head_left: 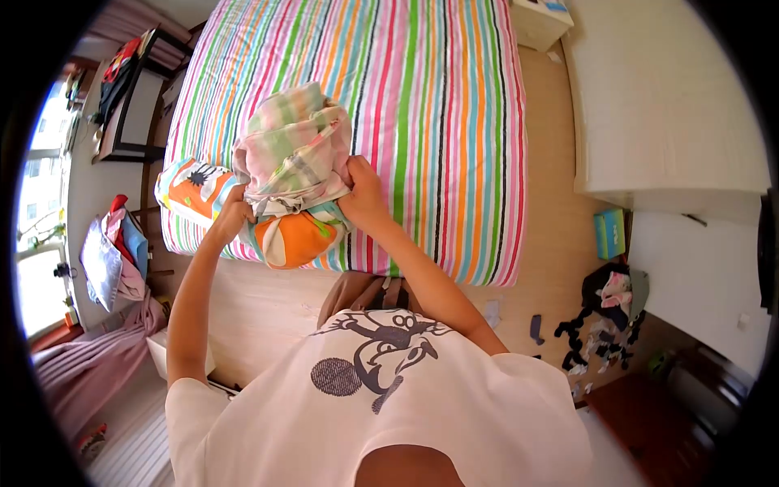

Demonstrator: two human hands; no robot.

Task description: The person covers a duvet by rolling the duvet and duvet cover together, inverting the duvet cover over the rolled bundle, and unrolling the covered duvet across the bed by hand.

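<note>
In the head view, the checked cloth (292,150) lies bunched on the striped bed (454,122), near its edge in front of the person, over the middle of an orange-patterned pillow (294,237) that shows to the left and below it. The cloth looks thin, limp and light – likely easy to crumple, with little to break – while the pillow beneath seems soft and padded. The cloth's lower side edges look like the best places to take hold, since a loose fold elsewhere might just give.

The left hand (234,209) has its grip closed on the cloth's lower left edge, knuckles up, the arm reaching nearly straight. The right hand (365,193) pinches the right edge – thumb toward the cloth, other fingers partly hidden – with the forearm slanting in from the right.
</note>
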